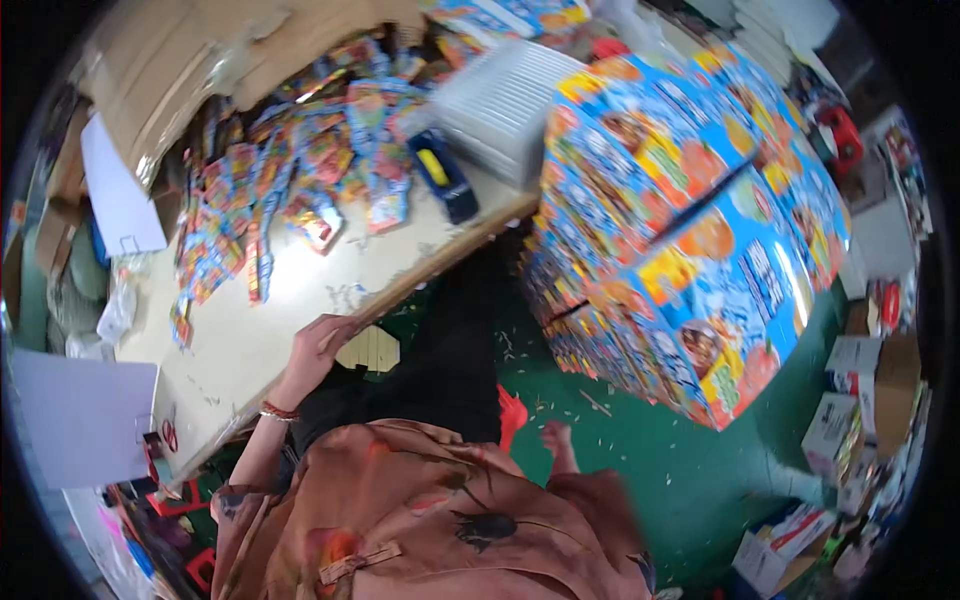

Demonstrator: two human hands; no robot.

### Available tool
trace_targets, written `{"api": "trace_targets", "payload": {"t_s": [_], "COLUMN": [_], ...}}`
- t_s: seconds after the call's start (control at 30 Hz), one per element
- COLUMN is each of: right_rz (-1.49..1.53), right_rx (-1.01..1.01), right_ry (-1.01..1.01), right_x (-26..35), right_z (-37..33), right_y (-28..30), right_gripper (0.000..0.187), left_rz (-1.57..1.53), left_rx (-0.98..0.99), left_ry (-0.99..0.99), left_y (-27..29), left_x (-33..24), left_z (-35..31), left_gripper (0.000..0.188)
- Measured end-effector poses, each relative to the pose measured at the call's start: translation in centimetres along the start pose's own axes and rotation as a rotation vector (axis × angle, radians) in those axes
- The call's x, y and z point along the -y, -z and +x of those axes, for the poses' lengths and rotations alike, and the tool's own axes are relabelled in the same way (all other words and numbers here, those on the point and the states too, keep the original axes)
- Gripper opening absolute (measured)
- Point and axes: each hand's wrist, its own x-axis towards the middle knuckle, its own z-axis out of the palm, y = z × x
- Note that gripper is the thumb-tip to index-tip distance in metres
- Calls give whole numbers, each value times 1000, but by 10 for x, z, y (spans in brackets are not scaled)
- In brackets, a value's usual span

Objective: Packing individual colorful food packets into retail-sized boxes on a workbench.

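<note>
My left hand (315, 348) rests on the front edge of the pale table (225, 345). Its fingers lie stretched along the edge and hold nothing that I can see. A red bracelet circles that wrist. My right hand (555, 433) hangs low beside my body, above the green floor; it looks small and its fingers are not clear. Farther up the table lies a spread pile of colourful snack packets (325, 150) in strips. A dark blue tape dispenser (443, 175) with a yellow core stands near the table's edge, beside a stack of clear plastic trays (507, 95).
Large blue-and-orange printed cartons (690, 230) are stacked right of the table. Brown cardboard (210, 55) covers the table's far left. White panels (85, 415) stand at the left. Open boxes (845, 430) line the right side of the green floor (640, 490).
</note>
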Motion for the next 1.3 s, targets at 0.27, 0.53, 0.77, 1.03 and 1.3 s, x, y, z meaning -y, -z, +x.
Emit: {"api": "trace_targets", "payload": {"t_s": [0.27,0.53,0.77,1.03,1.3], "right_rz": [426,-365,57,125,-192], "right_rx": [250,-794,-1014,-981,-1085], "right_ry": [-640,-93,-100,-208,-133], "right_x": [47,61,117,93,81], "right_z": [-38,7,70,115,145], "right_y": [-50,123,203,272,247], "right_gripper": [22,53,72,96,92], "left_rz": [81,83,586,508,418], "left_rx": [65,54,273,222,126], "left_ry": [-388,-972,-976,-906,-887], "left_y": [-32,-84,-116,-121,-135], "left_x": [-49,-274,-331,-314,-313], "left_z": [22,141,165,151,155], "left_gripper": [32,58,73,85,57]}}
